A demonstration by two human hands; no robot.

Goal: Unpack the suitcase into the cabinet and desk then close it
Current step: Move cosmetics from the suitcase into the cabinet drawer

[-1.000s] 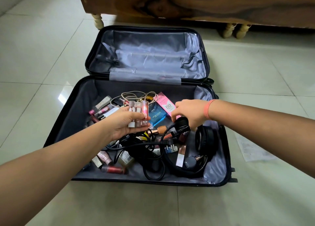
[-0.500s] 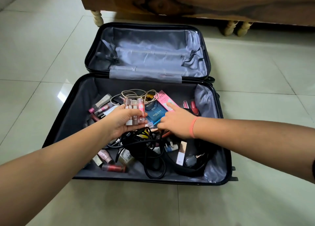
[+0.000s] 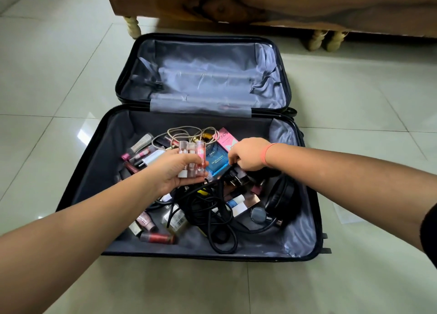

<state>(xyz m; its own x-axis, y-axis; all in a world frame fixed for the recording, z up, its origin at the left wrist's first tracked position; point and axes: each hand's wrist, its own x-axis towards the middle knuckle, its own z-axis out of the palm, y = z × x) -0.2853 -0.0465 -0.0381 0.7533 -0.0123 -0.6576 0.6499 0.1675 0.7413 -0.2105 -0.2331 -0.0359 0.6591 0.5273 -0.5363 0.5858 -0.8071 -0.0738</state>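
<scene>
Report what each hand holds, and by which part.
The left hand grips three clear pink-tinted cosmetic tubes around their lower halves. The right hand curls downward; any hold cannot be told.

A pink box [image 3: 224,136] lying in the suitcase [image 3: 101,171] is showing the brand "POND'S" on its upper face. Just beside it, a blue box [image 3: 216,160] is carrying "SKAI" and, below that, "EAU DE COLOGNE"; its finer print is reading as a blur. A bottle [image 3: 177,219] is displaying a barcode label, with digits too small to read.
</scene>
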